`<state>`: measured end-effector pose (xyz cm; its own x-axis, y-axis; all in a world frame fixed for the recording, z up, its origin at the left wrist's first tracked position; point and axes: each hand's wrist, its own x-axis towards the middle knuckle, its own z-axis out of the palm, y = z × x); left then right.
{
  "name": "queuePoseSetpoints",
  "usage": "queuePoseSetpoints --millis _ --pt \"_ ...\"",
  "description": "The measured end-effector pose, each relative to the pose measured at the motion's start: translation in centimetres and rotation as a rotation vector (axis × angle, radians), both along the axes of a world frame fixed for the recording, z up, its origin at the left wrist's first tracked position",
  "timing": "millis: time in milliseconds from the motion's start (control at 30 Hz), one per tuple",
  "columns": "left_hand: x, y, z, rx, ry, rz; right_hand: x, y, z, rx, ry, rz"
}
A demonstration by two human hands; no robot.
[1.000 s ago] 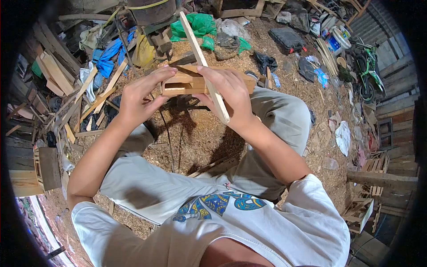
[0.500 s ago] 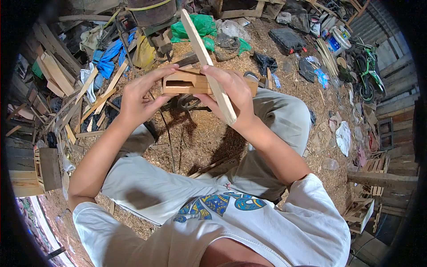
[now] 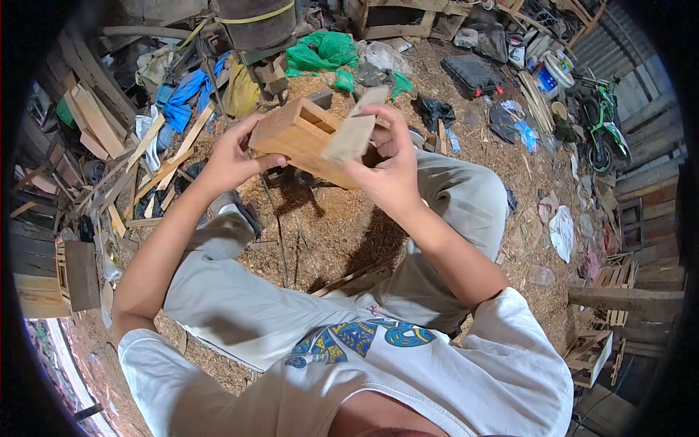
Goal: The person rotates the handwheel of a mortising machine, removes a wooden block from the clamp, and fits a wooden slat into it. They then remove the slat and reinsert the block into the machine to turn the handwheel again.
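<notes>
My left hand (image 3: 234, 151) grips the near end of a light brown wooden block (image 3: 287, 138), thumb along the lower side and fingers behind. A long slot is cut into the block's upper face. Pinched between the thumb and fingers of my right hand (image 3: 389, 167) is a thin, pale wooden slat (image 3: 351, 135), smeared by motion. The slat stands tilted across the block and overlaps its right part in this view, hiding some of the slot. Both pieces are held up in front of my knees, over the shavings.
Wood shavings (image 3: 328, 240) cover the ground. Scrap boards (image 3: 95, 124) and a blue sheet (image 3: 182, 105) lie at the left. Green plastic (image 3: 320, 52) lies ahead, a black case (image 3: 472, 73) to its right. A green motorbike (image 3: 604, 127) stands at the far right.
The block has turned so its slotted face points upward, and its left end has come closer to my left hand's palm. The slat has tilted and swung in my right hand.
</notes>
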<state>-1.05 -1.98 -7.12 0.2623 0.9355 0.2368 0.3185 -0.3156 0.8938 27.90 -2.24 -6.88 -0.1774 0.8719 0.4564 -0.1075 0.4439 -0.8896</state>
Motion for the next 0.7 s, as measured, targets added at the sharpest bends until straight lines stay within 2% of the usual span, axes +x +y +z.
queuePoseSetpoints --millis 67,167,300,400,467,533,600,633,700 --pt "0.1 0.1 -0.2 -0.112 -0.074 -0.008 0.2 0.3 -0.6 -0.005 -0.058 0.032" --pt "-0.2 0.5 -0.7 -0.106 -0.119 0.008 0.2 0.7 -0.7 0.005 -0.08 0.022" --pt "-0.4 0.5 0.1 -0.143 -0.112 0.021 1.2 1.4 -0.4 0.046 0.005 0.089" --pt "-0.1 0.3 0.4 -0.093 -0.107 0.052 2.4 2.1 -0.5 0.135 0.008 0.139" --pt "-0.1 0.3 0.2 0.007 -0.091 0.106 2.6 2.0 0.1 0.091 0.108 0.2" --pt "0.2 0.4 0.6 0.014 -0.097 0.139 2.6 2.2 0.1 0.032 0.021 0.154" --pt "0.5 0.3 0.7 0.025 -0.102 0.173 2.7 2.9 -0.6 -0.042 0.25 0.286" --pt "0.7 0.1 0.5 0.064 -0.079 0.188 2.6 3.0 -0.8 -0.041 0.25 0.287" --pt "1.2 -0.2 0.6 0.103 -0.054 0.203 2.3 3.0 -1.0 -0.065 -0.13 0.011"
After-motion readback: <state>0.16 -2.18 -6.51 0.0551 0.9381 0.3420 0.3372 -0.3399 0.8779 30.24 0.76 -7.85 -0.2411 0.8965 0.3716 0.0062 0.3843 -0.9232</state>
